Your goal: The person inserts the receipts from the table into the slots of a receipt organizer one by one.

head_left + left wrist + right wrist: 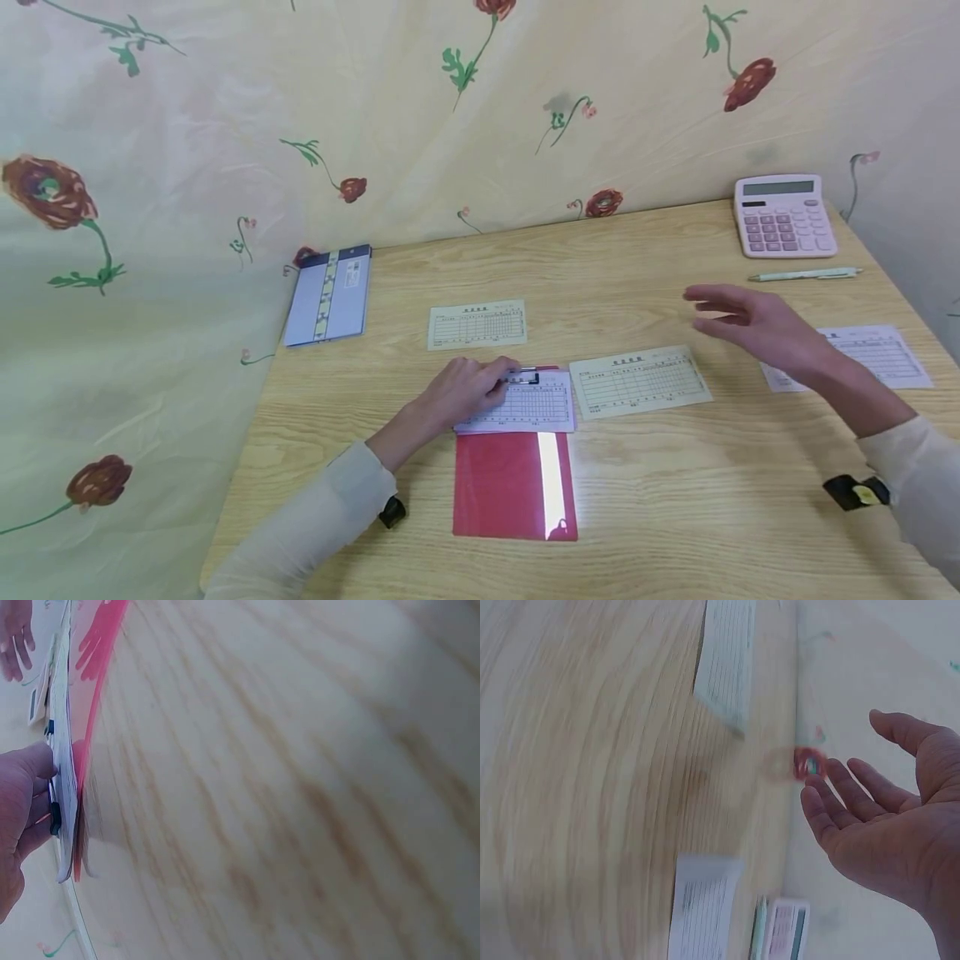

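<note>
A red clipboard [498, 487] lies on the table with white printed forms [536, 406] over its upper half. At its top, my left hand [465, 387] holds the metal clip [529, 378], fingers curled and thumb against it. The left wrist view shows the hand [19, 806] at the clip's black ends, seen edge-on. My right hand [772, 329] is in the air over the right side of the table, between a pale green form [637, 383] and a white form [873, 354]. Its fingers [840, 799] are spread and relaxed, with nothing in them.
Behind the clipboard lies another pale green form [477, 325]. A blue-and-white booklet [330, 297] is at the back left. A pink calculator [785, 221] and a light green pen [806, 275] lie at the back right. A flowered cloth [420, 125] hangs behind the table.
</note>
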Demonstrator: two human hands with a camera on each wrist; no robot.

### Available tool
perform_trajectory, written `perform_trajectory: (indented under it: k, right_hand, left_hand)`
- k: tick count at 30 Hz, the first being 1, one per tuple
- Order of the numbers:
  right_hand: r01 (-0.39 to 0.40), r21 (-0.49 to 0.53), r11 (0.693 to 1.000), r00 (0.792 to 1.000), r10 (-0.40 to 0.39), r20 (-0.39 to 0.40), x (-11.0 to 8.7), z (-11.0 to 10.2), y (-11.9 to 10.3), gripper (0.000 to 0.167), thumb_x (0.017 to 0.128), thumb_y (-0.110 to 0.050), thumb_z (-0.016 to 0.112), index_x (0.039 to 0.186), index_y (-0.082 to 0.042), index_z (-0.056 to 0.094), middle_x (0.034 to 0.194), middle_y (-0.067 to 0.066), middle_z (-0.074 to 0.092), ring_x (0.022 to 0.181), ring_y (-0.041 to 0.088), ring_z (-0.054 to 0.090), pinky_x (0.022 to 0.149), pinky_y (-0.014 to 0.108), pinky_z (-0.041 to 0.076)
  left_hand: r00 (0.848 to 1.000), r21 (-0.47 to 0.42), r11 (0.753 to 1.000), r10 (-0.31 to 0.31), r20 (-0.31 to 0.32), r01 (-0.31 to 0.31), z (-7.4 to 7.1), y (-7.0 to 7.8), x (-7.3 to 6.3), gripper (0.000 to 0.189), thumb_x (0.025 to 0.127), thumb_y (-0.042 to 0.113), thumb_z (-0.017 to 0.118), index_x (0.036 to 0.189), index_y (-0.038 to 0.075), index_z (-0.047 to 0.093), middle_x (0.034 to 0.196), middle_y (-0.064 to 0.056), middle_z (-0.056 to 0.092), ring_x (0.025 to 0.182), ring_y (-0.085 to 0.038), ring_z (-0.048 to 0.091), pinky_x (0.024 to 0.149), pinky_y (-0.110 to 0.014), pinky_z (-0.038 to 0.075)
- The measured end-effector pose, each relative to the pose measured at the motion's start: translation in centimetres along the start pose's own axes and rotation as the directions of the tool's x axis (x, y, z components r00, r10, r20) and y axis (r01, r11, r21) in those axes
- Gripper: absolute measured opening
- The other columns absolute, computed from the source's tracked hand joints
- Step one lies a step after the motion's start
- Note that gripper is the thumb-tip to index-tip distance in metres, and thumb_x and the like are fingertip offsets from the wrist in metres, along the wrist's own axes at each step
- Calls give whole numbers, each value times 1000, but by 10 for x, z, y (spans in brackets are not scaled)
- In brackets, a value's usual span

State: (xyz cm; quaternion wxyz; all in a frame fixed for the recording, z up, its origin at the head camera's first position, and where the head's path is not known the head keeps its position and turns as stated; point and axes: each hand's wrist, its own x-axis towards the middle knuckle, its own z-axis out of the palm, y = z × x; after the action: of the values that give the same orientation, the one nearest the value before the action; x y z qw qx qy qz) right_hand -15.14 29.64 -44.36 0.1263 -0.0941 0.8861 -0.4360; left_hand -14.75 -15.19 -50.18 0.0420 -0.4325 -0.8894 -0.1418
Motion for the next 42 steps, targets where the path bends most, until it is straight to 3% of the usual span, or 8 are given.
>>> perform_trajectory:
  k: [7, 10, 14, 21, 26, 30, 33, 42]
  right_hand:
    - [-73, -82, 994, 997, 69, -46, -20, -34, 41, 69, 109, -36, 63, 166, -9, 35, 169, 24, 32, 138, 51, 43, 89, 5, 37]
    - [-120, -75, 990, 991, 115, -69, -30, -45, 59, 73, 109, -38, 62, 168, -10, 29, 175, 15, 20, 142, 59, 33, 120, 37, 35]
    - [-180, -58, 982, 979, 174, -109, -42, -58, 76, 78, 109, -42, 61, 169, -7, 25, 176, 18, 14, 147, 65, 18, 117, 78, 12]
    - [-177, -171, 969, 961, 133, -243, -56, -71, 104, 68, 112, -28, 55, 161, 10, 27, 159, 46, 23, 144, 68, 15, 118, 78, 8]
    - [-178, -177, 968, 925, 103, -365, -59, -77, 161, 62, 111, -21, 57, 167, -11, 33, 175, 5, 26, 158, 44, 18, 125, 67, 10]
    - [-243, -168, 956, 900, 157, -407, -58, -84, 212, 66, 111, -34, 57, 169, -22, 28, 174, -8, 23, 161, 36, 17, 127, 62, 14]
    - [-277, -163, 947, 887, 186, -422, -59, -85, 225, 70, 111, -35, 56, 168, -8, 27, 174, 18, 22, 157, 40, 22, 126, 58, 18]
    - [-290, -209, 934, 854, 154, -497, -67, -74, 229, 68, 110, -25, 61, 168, -15, 27, 173, 11, 28, 162, 19, 16, 125, 38, 17]
  left_hand:
    - [1000, 10, 1000, -10, 2, 10, -1, 1, 0, 33, 96, 6, 70, 130, 6, 70, 90, -4, 78, 44, 1, 31, 42, -12, 23]
    - [1000, 13, 1000, -16, 4, 16, -1, 0, 0, 34, 97, 6, 70, 130, 6, 70, 90, -4, 78, 44, 2, 32, 42, -12, 23]
    - [1000, 17, 1000, -13, -1, 13, 0, 0, -1, 34, 97, 6, 70, 130, 6, 70, 92, -4, 79, 43, 1, 33, 42, -12, 23]
    - [1000, 16, 1000, -17, -6, 17, 1, -1, -2, 33, 97, 6, 70, 130, 7, 70, 95, -4, 80, 43, 1, 32, 42, -12, 23]
    - [1000, 20, 1000, -6, -12, 6, 2, -1, -3, 34, 97, 7, 70, 130, 7, 69, 94, -4, 80, 43, 2, 33, 42, -12, 23]
    - [1000, 35, 999, 3, -15, -3, 4, -2, -2, 33, 97, 7, 71, 130, 7, 70, 91, -3, 79, 43, 2, 33, 42, -11, 22]
    - [1000, 45, 999, 5, -14, -4, 4, -2, -2, 33, 97, 7, 71, 130, 7, 70, 88, -3, 78, 43, 2, 32, 43, -11, 21]
    - [1000, 36, 999, 15, -13, -14, 4, -1, -2, 33, 97, 7, 70, 129, 7, 70, 92, -4, 80, 44, 2, 31, 42, -12, 21]
